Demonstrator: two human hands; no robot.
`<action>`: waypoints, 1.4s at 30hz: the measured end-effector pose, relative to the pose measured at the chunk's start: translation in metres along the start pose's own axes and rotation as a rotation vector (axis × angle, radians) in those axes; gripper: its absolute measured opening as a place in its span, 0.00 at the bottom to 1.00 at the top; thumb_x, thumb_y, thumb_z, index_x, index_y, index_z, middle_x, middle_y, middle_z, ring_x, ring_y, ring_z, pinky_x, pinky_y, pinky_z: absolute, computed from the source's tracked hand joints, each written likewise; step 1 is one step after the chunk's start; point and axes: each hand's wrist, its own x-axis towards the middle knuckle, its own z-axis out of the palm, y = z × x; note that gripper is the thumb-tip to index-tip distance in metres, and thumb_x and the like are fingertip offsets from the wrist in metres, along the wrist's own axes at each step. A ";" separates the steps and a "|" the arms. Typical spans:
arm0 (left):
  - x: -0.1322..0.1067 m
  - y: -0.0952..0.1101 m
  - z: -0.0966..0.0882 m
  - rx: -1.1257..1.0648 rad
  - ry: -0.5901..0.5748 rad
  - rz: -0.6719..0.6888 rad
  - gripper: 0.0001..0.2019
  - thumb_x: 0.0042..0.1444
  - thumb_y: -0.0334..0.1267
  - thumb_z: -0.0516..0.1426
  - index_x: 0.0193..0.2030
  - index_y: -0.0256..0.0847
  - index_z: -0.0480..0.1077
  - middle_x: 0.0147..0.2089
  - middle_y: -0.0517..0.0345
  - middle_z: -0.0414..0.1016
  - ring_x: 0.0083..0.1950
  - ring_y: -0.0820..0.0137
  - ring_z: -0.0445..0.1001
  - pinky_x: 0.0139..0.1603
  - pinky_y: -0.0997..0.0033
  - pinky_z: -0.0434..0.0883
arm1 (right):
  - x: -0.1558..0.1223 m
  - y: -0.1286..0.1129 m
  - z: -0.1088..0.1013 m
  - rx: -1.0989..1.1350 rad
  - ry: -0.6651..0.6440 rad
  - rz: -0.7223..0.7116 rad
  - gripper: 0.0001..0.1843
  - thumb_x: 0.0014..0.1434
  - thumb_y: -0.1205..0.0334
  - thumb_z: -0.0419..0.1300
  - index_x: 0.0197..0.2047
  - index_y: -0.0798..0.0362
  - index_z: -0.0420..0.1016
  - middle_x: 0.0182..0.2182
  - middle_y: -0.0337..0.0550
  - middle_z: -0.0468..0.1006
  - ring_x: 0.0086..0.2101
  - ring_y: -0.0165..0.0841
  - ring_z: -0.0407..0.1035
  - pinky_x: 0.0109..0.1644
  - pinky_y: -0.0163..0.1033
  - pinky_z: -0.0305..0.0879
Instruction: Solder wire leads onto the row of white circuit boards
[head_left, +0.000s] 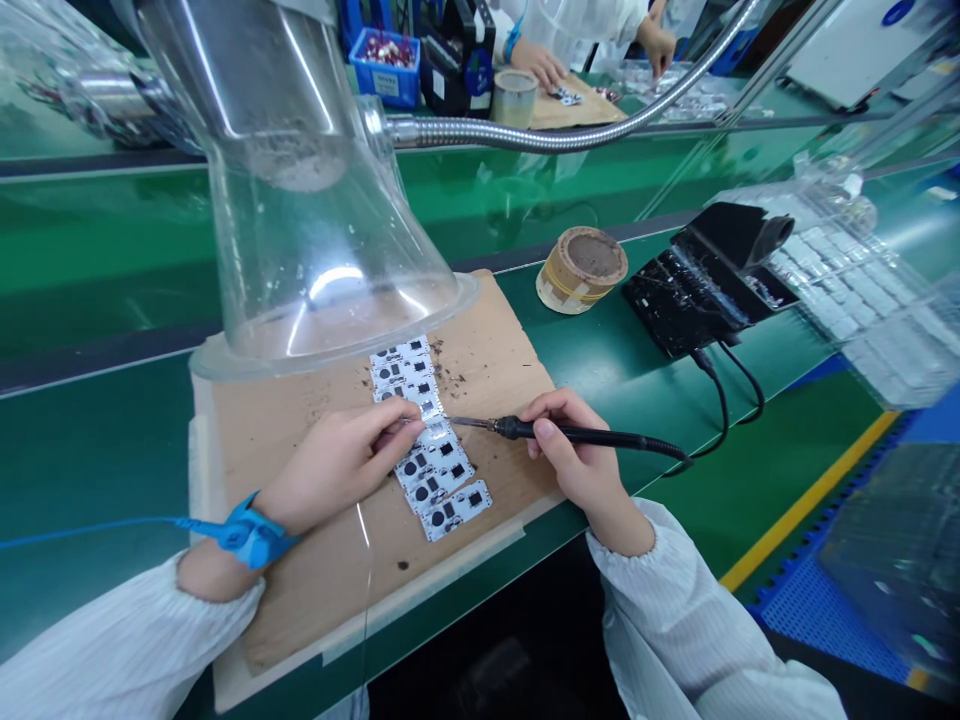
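Observation:
A strip of small white circuit boards (442, 465) with black components lies on a brown cardboard sheet (300, 610). My right hand (574, 450) grips a black-handled soldering iron (517, 428), its metal tip pointing left and reaching the boards near mid-strip. My left hand (345, 455) rests over the strip's left side, thumb and fingers pinched close to the iron's tip. A thin strand of solder wire (364, 530) trails down from under that hand; its end at the fingertips is mostly hidden. A blue wrist strap (259, 535) circles my left wrist.
A clear fume hood (330, 260) on a metal arm hangs above the boards' far end. Behind right stand a round tub (581, 270) and a black iron stand (705, 280). Clear trays (862, 290) sit at the right. Across the bench, a co-worker's hands (536, 65) handle parts.

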 end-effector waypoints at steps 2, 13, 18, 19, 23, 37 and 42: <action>0.000 0.001 0.000 -0.005 -0.002 -0.009 0.13 0.78 0.46 0.53 0.45 0.44 0.75 0.28 0.66 0.75 0.25 0.72 0.69 0.29 0.71 0.61 | 0.000 0.000 0.000 0.004 0.000 -0.006 0.12 0.75 0.49 0.64 0.45 0.49 0.79 0.27 0.37 0.76 0.26 0.32 0.69 0.33 0.39 0.66; -0.002 -0.006 -0.005 -0.110 0.121 -0.141 0.13 0.76 0.49 0.56 0.47 0.43 0.75 0.34 0.60 0.75 0.31 0.69 0.69 0.33 0.68 0.66 | -0.001 0.001 0.001 0.054 0.051 0.014 0.14 0.74 0.47 0.64 0.44 0.49 0.79 0.26 0.36 0.75 0.24 0.31 0.69 0.29 0.38 0.67; -0.004 -0.010 -0.010 -0.396 0.114 -0.256 0.09 0.74 0.46 0.56 0.45 0.43 0.70 0.33 0.62 0.71 0.28 0.72 0.68 0.27 0.72 0.64 | -0.001 -0.001 0.000 0.054 0.064 0.014 0.12 0.75 0.49 0.64 0.44 0.48 0.79 0.26 0.36 0.76 0.24 0.31 0.69 0.29 0.37 0.67; -0.003 -0.011 -0.012 -0.444 0.102 -0.263 0.09 0.74 0.46 0.56 0.46 0.43 0.70 0.31 0.63 0.69 0.25 0.73 0.66 0.25 0.72 0.63 | -0.002 -0.001 -0.001 0.057 0.067 0.013 0.12 0.75 0.49 0.64 0.44 0.48 0.79 0.26 0.36 0.76 0.24 0.31 0.69 0.29 0.37 0.67; 0.009 -0.012 -0.021 -0.392 0.023 -0.068 0.09 0.71 0.44 0.60 0.45 0.43 0.79 0.32 0.59 0.75 0.27 0.72 0.69 0.28 0.72 0.68 | -0.003 0.002 -0.002 0.064 0.081 0.023 0.12 0.75 0.49 0.64 0.44 0.48 0.79 0.25 0.36 0.75 0.24 0.31 0.70 0.29 0.37 0.68; 0.015 -0.018 -0.025 -0.325 -0.178 -0.041 0.08 0.70 0.43 0.56 0.40 0.43 0.69 0.27 0.67 0.57 0.25 0.75 0.58 0.25 0.76 0.60 | -0.004 -0.002 -0.003 0.022 0.064 0.021 0.12 0.75 0.49 0.64 0.43 0.47 0.80 0.25 0.36 0.77 0.23 0.32 0.70 0.27 0.38 0.66; 0.015 -0.020 -0.024 -0.232 -0.194 -0.040 0.10 0.71 0.46 0.56 0.40 0.43 0.70 0.26 0.68 0.55 0.25 0.74 0.58 0.25 0.76 0.60 | -0.003 -0.002 -0.004 -0.038 0.042 0.013 0.14 0.74 0.47 0.64 0.42 0.48 0.80 0.25 0.37 0.77 0.23 0.33 0.69 0.29 0.39 0.65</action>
